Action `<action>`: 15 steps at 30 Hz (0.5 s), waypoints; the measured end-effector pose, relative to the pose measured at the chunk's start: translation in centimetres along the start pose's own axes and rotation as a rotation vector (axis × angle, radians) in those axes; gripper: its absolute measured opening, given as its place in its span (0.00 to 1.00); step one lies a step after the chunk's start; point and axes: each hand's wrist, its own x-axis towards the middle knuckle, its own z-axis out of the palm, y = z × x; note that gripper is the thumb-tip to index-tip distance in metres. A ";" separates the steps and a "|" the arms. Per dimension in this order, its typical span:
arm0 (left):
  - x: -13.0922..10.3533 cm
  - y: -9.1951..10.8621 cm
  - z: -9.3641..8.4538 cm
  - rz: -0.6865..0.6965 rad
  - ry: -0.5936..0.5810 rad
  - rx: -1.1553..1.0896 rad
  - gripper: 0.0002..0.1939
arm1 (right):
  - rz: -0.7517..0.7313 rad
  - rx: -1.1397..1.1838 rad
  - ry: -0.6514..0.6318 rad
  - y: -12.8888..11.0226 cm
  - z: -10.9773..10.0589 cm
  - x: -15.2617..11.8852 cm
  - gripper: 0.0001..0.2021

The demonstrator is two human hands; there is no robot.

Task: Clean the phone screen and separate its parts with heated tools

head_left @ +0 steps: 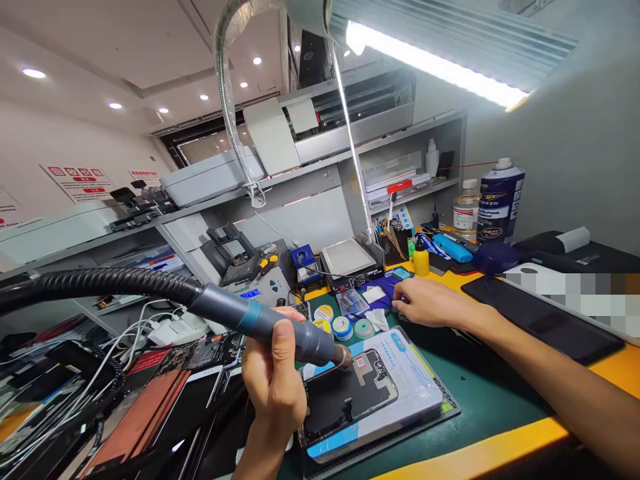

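My left hand (277, 380) is wrapped round the grey handle of a hot air gun (305, 343), its thumb lying along the top. The nozzle points down at the black back of a phone screen (345, 400), which lies on a white and blue box (415, 380). Between nozzle and screen I cannot tell whether there is a gap. At the far side of the green mat (480, 393), my right hand (417, 301) is closed, fingers curled downward beside a white cloth (377, 319). Whatever its fingertips hold, if anything, is hidden.
Small round tins (343, 328) stand behind the box. A yellow bottle (421, 259) and a dark spray can (500, 203) stand farther back. Phone parts and white cables (135, 333) crowd the left. A black tablet (540, 317) lies at right, beneath a bright lamp (435, 67).
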 end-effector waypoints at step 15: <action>-1.4 0.3 0.4 0.254 -0.018 -0.036 0.08 | -0.010 0.014 -0.005 -0.1 -0.6 -0.4 0.12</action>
